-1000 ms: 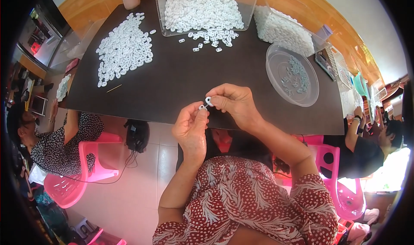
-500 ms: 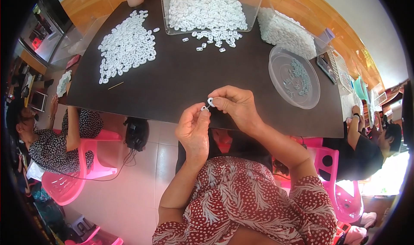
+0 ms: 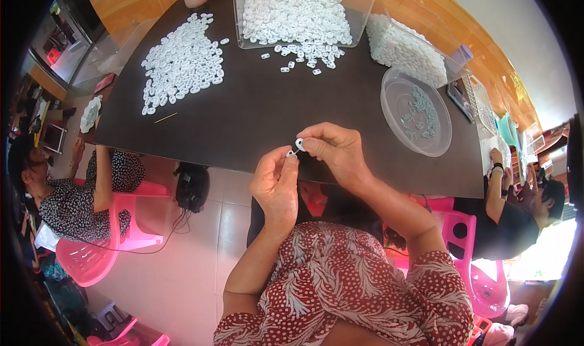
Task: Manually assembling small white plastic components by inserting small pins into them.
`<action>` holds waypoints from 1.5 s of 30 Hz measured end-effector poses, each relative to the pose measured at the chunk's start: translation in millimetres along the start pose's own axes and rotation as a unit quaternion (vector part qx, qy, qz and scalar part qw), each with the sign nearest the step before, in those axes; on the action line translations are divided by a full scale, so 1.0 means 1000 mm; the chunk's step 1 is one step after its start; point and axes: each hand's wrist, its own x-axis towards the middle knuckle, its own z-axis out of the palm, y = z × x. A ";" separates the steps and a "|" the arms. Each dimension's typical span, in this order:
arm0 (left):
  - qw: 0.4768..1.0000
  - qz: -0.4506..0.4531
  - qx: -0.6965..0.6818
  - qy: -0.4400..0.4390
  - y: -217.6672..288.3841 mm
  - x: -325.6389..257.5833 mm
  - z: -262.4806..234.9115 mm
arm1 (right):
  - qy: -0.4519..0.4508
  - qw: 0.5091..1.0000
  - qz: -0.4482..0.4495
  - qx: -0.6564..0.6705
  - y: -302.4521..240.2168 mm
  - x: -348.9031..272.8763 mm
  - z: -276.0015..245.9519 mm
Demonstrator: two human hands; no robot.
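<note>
Just over the table's near edge, my two hands meet fingertip to fingertip. Thumb and forefinger of my left hand (image 3: pixel 275 191) pinch a small white plastic piece (image 3: pixel 290 154). A second white oval piece (image 3: pixel 300 143) with a dark hole sits between the thumb and forefinger of my right hand (image 3: pixel 342 157), slightly higher. A short thin pin seems to bridge the two pieces; fingers partly cover it. Matching white two-hole oval pieces lie in a loose pile (image 3: pixel 182 66) at the far left. To the right, a round clear tub (image 3: pixel 389 124) holds small grey-metallic bits (image 3: pixel 426 111).
A clear bin (image 3: pixel 368 8) full of white pieces tips its contents onto the dark table (image 3: pixel 243 102). Another full bin (image 3: pixel 407 48) stands right of it. A thin yellowish stick (image 3: pixel 165 118) lies near the pile, a phone (image 3: pixel 460 101) beside the tub. People sit at both sides.
Both hands keep their pinch in nearly the same pose. The whole view has shifted very slightly; nothing has been let go or picked up.
</note>
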 end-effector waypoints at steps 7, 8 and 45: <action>1.000 0.001 -0.005 0.001 0.001 -0.001 -0.001 | -0.001 1.000 0.005 -0.004 -0.001 -0.001 0.001; 1.000 0.001 -0.005 0.001 0.001 -0.001 -0.001 | -0.001 1.000 0.005 -0.004 -0.001 -0.001 0.002; 0.997 -0.005 -0.027 -0.076 -0.001 0.003 0.001 | -0.011 0.996 -0.068 -0.059 0.000 -0.008 0.000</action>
